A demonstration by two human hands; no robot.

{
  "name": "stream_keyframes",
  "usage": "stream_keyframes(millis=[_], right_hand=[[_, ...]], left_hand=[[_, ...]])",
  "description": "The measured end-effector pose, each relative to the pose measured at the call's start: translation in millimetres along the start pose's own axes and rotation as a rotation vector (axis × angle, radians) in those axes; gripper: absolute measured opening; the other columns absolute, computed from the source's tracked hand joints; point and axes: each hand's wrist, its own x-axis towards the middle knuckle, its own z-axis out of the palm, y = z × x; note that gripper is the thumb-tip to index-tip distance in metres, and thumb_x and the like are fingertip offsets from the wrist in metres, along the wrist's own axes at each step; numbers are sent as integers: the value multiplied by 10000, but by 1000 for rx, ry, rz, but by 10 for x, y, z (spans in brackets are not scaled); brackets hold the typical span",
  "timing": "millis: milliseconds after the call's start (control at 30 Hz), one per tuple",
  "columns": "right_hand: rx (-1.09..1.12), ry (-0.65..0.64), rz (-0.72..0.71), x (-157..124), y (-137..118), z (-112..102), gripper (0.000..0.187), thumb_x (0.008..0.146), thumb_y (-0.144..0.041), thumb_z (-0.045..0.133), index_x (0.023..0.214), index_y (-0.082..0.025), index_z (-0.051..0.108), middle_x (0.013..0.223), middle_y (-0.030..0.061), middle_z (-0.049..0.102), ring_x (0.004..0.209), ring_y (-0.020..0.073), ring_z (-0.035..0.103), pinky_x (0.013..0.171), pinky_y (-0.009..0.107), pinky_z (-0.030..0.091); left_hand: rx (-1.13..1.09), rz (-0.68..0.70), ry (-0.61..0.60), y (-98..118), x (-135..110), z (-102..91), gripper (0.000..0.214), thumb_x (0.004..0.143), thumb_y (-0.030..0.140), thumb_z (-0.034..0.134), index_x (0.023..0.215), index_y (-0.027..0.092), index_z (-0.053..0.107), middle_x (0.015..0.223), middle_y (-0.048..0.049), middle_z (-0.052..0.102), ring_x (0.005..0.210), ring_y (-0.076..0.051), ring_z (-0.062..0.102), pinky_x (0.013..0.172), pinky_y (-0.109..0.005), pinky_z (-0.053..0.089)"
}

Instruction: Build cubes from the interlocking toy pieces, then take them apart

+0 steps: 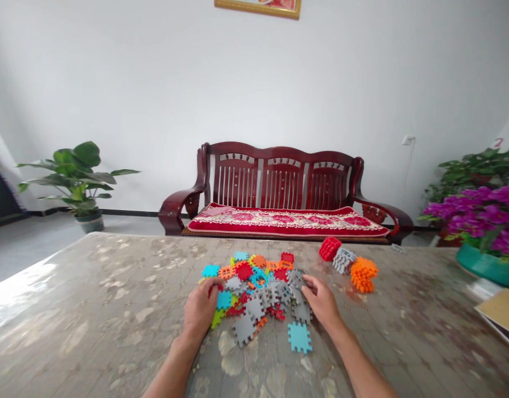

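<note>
Now flanking the pile (243, 271) with half-curled left hand (200, 307) and right hand (321, 303), can't tell if gripping, with grey tiles (295, 282) just inward of the right, the nearer one.

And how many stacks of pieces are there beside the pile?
3, right of the pile: red stack farthest back, grey stack in the middle, orange stack nearest. None seems hidden.
</note>
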Motion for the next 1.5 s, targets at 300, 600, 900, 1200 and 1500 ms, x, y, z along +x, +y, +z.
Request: stream_keyframes(millis=[300, 600, 900, 1200, 1500], right_hand=[[8, 26, 12, -1, 82, -12, 328, 746, -336, 516, 969, -190, 706, 1016, 90, 717, 962, 239, 661, 884, 371, 519], [28, 8, -2, 3, 57, -38, 301, 748, -320, 523, 930, -178, 715, 979, 91, 725, 929, 239, 665, 860, 364, 522], [0, 1, -3, 4, -8, -52, 303, 748, -330, 506, 915, -184, 712, 966, 83, 725, 929, 231, 662, 857, 346, 517], [61, 23, -9, 3, 7, -50, 269, 726, -309, 552, 884, -185, 731, 933, 78, 731, 896, 235, 664, 834, 348, 516], [64, 26, 5, 13, 24, -42, 278, 716, -316, 547, 880, -192, 735, 932, 76, 733, 896, 238, 665, 840, 359, 516]], left_hand=[[-38, 261, 58, 176, -101, 17, 282, 906, 348, 432, 982, 259, 689, 1032, -27, 724, 999, -182, 646, 910, -294, 481], [73, 473, -126, 606, -328, 46, 296, 915, 388, 477, 1125, 277, 653, 1108, -43, 697, 1027, -215, 632, 896, -335, 476], [114, 577, -263, 654, -484, 226, 441, 782, 288, 625, 1221, 282, 586, 1145, -60, 636, 1067, -239, 592, 921, -349, 470], [8, 426, -245, 622, -421, 221, 174, 876, 298, 523, 935, 262, 683, 892, -14, 639, 787, -140, 647, 692, -222, 485], [-214, 232, 230, 376, -140, 125, 252, 889, 404, 501, 941, 219, 663, 953, -53, 656, 928, -204, 628, 858, -337, 506]])
